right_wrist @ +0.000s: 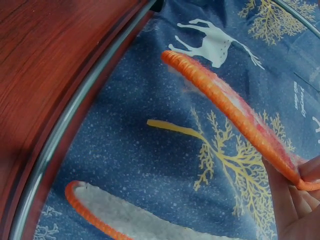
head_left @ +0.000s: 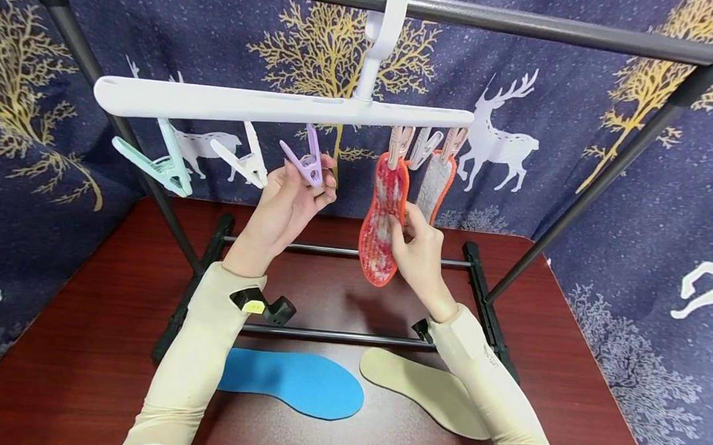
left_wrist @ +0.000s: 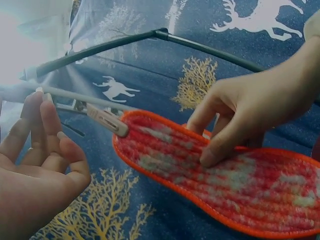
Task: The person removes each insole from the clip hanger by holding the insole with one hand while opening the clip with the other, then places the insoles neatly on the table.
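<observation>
A red and white fuzzy insole [head_left: 383, 217] with an orange edge hangs from a pink clothespin [head_left: 400, 145] on the white hanger [head_left: 230, 102]. My right hand [head_left: 418, 242] pinches its side edge, thumb on the patterned face in the left wrist view. Behind it hangs a second, grey-faced insole [right_wrist: 130, 215] with an orange rim, under another pink clothespin [head_left: 455, 142]. My left hand [head_left: 288, 203] is raised behind the purple clothespin [head_left: 305, 157], its fingers loosely bent; in the left wrist view nothing shows between them.
White [head_left: 246, 156] and mint [head_left: 162, 161] clothespins hang further left. The hanger hooks over a dark metal rack [head_left: 520, 32] standing on the reddish table [head_left: 77, 316]. A blue insole [head_left: 302, 383] and a beige insole [head_left: 423, 388] lie in front of the rack's lower bar.
</observation>
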The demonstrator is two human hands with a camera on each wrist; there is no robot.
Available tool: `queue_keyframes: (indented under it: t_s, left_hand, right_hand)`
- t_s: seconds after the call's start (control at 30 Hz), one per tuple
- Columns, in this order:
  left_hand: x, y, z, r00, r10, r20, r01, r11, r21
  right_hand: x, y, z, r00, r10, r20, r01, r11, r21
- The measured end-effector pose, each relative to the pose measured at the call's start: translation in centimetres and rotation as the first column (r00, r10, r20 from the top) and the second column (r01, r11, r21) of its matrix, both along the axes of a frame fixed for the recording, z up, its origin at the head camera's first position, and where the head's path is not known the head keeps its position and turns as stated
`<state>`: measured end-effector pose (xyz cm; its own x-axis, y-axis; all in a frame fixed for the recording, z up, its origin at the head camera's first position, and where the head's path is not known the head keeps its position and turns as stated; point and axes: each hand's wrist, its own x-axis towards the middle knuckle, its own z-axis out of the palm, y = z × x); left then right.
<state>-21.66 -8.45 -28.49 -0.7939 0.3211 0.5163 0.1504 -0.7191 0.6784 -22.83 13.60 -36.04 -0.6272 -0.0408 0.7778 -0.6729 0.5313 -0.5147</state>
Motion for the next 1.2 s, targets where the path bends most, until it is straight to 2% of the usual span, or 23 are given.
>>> queue_keyframes:
  t_s: [0.37,0.57,0.73,0.8,0.87,0.97,1.03,1.13,1.2]
  left_hand:
    - [-0.8,0.0,-0.5,0.990,0.099,0.098,-0.093,0.994,-0.061]
    - [-1.2,0.1,-0.4,0.986,0.133,0.104,-0.122,0.987,-0.101]
    - [-1.6,0.6,0.0,0.974,0.205,0.101,-0.183,0.964,-0.195]
    - [-1.9,0.8,0.1,0.967,0.246,0.064,-0.224,0.942,-0.249]
    - [-2.2,1.0,0.2,0.956,0.293,0.003,-0.277,0.908,-0.313]
    - [-2.6,1.2,0.5,0.930,0.350,-0.108,-0.363,0.835,-0.413]
    - [-2.8,1.3,0.6,0.915,0.368,-0.164,-0.400,0.790,-0.465]
    - [-3.0,1.6,0.7,0.911,0.356,-0.207,-0.411,0.753,-0.514]
    - [-3.3,1.8,0.7,0.901,0.351,-0.255,-0.434,0.723,-0.538]
  right_hand:
    - [0.2,-0.1,-0.2,1.000,-0.002,0.002,0.002,1.000,0.009]
    - [0.3,-0.1,0.0,1.000,0.002,0.002,-0.002,1.000,0.009]
    - [0.3,-0.1,-0.1,1.000,0.003,-0.001,-0.003,1.000,0.014]
    - [0.2,-0.1,-0.1,1.000,0.004,-0.006,-0.004,1.000,0.021]
    - [0.2,-0.2,-0.2,1.000,0.002,-0.011,-0.001,1.000,0.031]
    - [0.2,-0.3,-0.2,1.000,0.003,-0.015,-0.002,0.999,0.040]
    - [0.2,-0.3,-0.3,1.000,0.001,-0.017,0.000,0.999,0.042]
    - [0.3,-0.4,-0.2,1.000,0.003,-0.020,-0.002,0.999,0.040]
    - [0.3,-0.4,-0.2,1.000,0.003,-0.024,-0.003,0.999,0.038]
